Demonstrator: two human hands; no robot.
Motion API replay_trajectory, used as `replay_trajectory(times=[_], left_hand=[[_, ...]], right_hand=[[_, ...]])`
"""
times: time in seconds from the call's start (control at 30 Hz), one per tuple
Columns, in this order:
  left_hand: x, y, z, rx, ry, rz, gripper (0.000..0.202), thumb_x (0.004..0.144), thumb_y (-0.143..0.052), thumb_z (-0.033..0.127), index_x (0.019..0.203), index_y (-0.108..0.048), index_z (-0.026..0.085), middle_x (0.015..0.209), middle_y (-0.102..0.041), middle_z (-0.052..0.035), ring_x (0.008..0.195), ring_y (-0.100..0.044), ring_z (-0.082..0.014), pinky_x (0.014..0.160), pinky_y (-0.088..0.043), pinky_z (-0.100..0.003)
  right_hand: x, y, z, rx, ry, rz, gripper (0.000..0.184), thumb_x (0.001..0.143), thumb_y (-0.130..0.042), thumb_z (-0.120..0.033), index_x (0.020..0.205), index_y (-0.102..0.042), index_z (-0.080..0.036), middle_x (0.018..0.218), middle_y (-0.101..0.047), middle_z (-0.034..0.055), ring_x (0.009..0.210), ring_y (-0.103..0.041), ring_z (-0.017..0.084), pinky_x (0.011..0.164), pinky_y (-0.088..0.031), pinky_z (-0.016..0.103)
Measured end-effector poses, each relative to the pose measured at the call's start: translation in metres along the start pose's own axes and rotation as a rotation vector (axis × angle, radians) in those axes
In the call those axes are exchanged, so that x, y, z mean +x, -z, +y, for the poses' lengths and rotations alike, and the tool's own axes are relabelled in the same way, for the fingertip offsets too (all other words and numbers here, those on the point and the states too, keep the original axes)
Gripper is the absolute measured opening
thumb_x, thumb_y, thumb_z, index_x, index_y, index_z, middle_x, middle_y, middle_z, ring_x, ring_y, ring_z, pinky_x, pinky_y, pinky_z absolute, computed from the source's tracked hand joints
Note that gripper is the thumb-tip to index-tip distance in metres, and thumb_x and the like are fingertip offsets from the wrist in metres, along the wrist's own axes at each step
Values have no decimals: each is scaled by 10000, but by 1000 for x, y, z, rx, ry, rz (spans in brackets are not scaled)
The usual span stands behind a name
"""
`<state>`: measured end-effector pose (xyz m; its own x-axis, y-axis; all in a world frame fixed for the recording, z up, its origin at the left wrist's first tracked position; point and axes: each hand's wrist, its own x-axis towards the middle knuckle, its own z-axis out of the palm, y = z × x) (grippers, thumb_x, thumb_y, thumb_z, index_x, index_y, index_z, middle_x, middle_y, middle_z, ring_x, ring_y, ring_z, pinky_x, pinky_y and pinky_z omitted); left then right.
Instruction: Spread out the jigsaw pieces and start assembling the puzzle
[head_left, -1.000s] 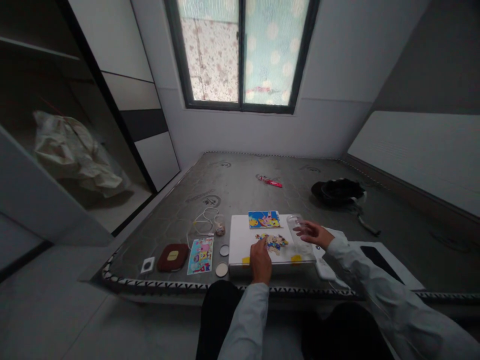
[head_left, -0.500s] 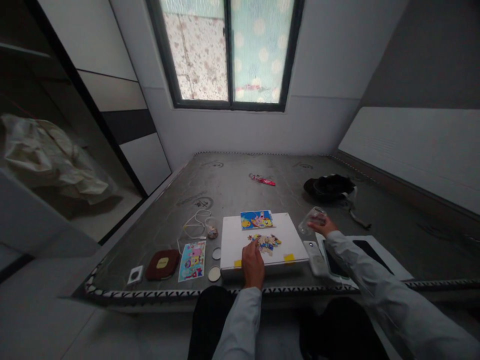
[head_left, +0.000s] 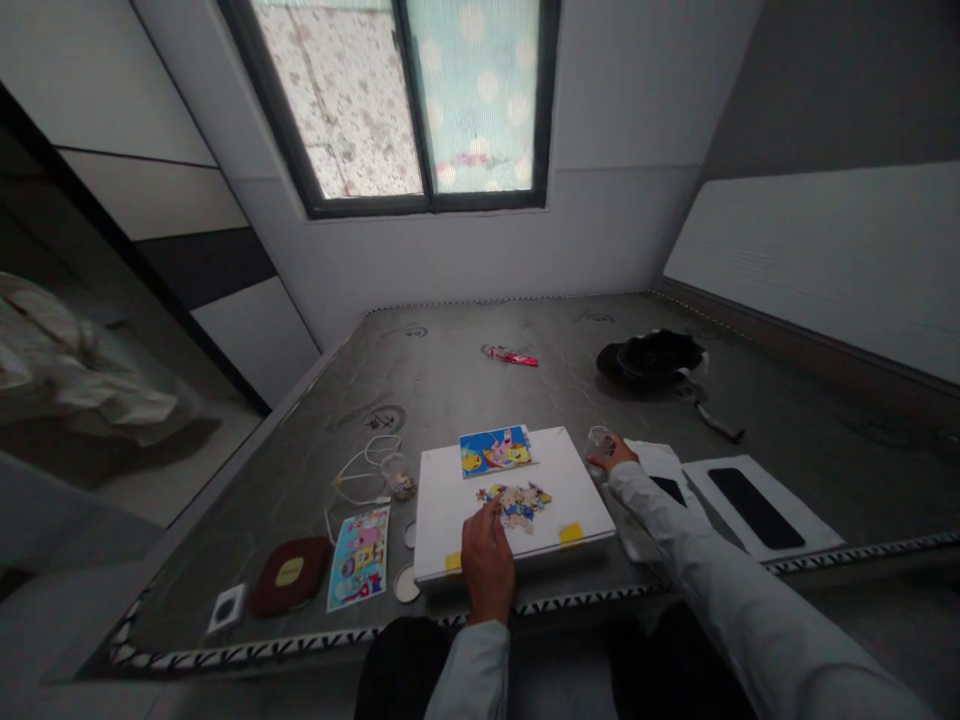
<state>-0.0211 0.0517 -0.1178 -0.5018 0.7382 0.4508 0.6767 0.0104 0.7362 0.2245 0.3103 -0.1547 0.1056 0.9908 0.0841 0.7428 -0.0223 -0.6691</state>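
Observation:
A loose heap of small colourful jigsaw pieces [head_left: 523, 503] lies on a white box [head_left: 442, 500]. My left hand [head_left: 487, 560] is over the box's near edge, its bunched fingertips at the heap's left side. Whatever may be between those fingers is too small to make out. Beside the box's right edge, my right hand [head_left: 616, 453] is closed around a clear plastic jar [head_left: 599, 438]. Behind the heap, a cartoon picture card [head_left: 495, 452] rests on the box.
Left of the box are another clear jar [head_left: 400, 478] with pieces, a white cable [head_left: 352, 470], a second cartoon card [head_left: 360, 558], round lids [head_left: 406, 584] and a brown case [head_left: 291, 577]. Rightward lie a dark phone [head_left: 754, 508] and a black cap [head_left: 651, 360]. A red wrapper [head_left: 511, 356] lies farther back.
The view has tilted and shifted. The jar in my right hand has gone from strongly tilted to more upright beside the box. My left hand stays at the heap.

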Motion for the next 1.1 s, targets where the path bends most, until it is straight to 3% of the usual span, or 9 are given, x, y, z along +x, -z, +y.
replay_trajectory(times=[0.2, 0.37, 0.53, 0.73, 0.9, 1.1], left_hand=[[-1, -3, -2, 18, -3, 19, 337, 989, -431, 198, 1237, -660, 187, 1167, -699, -87, 1087, -623, -209, 969, -522, -395], [-2, -1, 0, 9, -11, 23, 332, 986, -426, 177, 1222, -660, 180, 1131, -704, -93, 1068, -629, -207, 959, -527, -397], [-4, 3, 4, -14, 5, 45, 311, 984, -430, 178, 1196, -657, 163, 1114, -704, -105, 1055, -629, -208, 945, -530, -400], [-7, 11, 10, -40, 36, 37, 314, 995, -402, 174, 1188, -649, 179, 1144, -689, -105, 1087, -608, -210, 966, -510, -401], [-9, 16, 11, -64, 50, 38, 318, 1003, -385, 177, 1193, -640, 183, 1157, -674, -102, 1105, -593, -205, 988, -494, -402], [-9, 19, 13, -89, 61, 47, 312, 1001, -377, 166, 1165, -641, 188, 1141, -664, -101, 1110, -589, -206, 994, -486, -398]], right_hand=[[-1, -19, 24, -21, -53, -32, 716, 590, -818, -423, 1233, -590, -206, 1114, -715, 98, 982, -666, 260, 867, -518, 369], [-1, -8, 17, -36, -35, 8, 692, 595, -804, -493, 1197, -601, -220, 1031, -718, 66, 910, -661, 237, 823, -513, 341], [-7, 6, 8, -49, -36, -33, 707, 570, -812, -459, 1194, -594, -209, 1039, -715, 72, 886, -659, 236, 804, -505, 332], [-1, 19, 4, -26, -21, 133, 775, 533, -796, -538, 1185, -577, -180, 1189, -669, 124, 962, -636, 260, 832, -492, 360], [6, 23, 4, -7, -9, 89, 790, 501, -792, -551, 1176, -574, -205, 1133, -688, 95, 892, -646, 254, 779, -492, 366], [-1, 6, 12, -10, -14, 13, 750, 492, -775, -532, 1151, -589, -224, 979, -723, 60, 774, -647, 240, 733, -509, 372]])
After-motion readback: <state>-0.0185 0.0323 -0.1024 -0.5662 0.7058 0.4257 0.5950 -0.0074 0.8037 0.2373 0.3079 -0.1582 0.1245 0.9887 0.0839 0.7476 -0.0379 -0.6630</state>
